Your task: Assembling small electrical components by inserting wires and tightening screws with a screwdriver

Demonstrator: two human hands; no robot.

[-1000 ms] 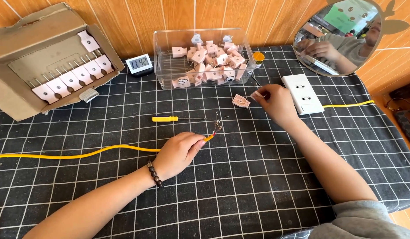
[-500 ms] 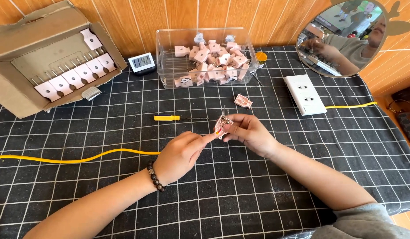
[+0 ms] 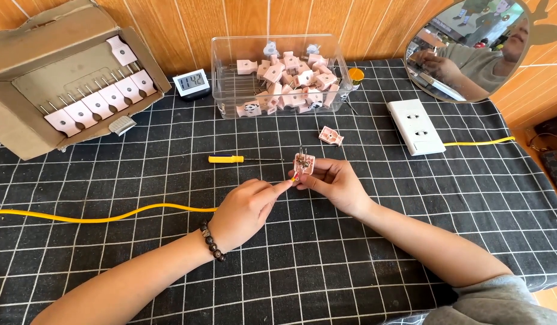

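My right hand (image 3: 334, 180) holds a small pink plug body (image 3: 304, 162) with metal prongs pointing up, just above the black checked cloth. My left hand (image 3: 245, 207) pinches the end of a yellow cable (image 3: 98, 216) and presses its tip against the lower edge of that plug. The two hands meet at the middle of the table. A second pink plug part (image 3: 331, 136) lies on the cloth just beyond my right hand. A yellow-handled screwdriver (image 3: 242, 159) lies left of the plug.
A clear bin (image 3: 227, 72) of several pink plug parts stands at the back. An open cardboard box (image 3: 26, 90) with pink plugs sits back left, a small digital clock (image 3: 191, 81) beside it. A white socket strip (image 3: 415, 126) and a round mirror (image 3: 465, 48) are back right.
My right hand came back from near the socket strip to the table's middle with a pink plug. My left hand raised the cable end to meet it.
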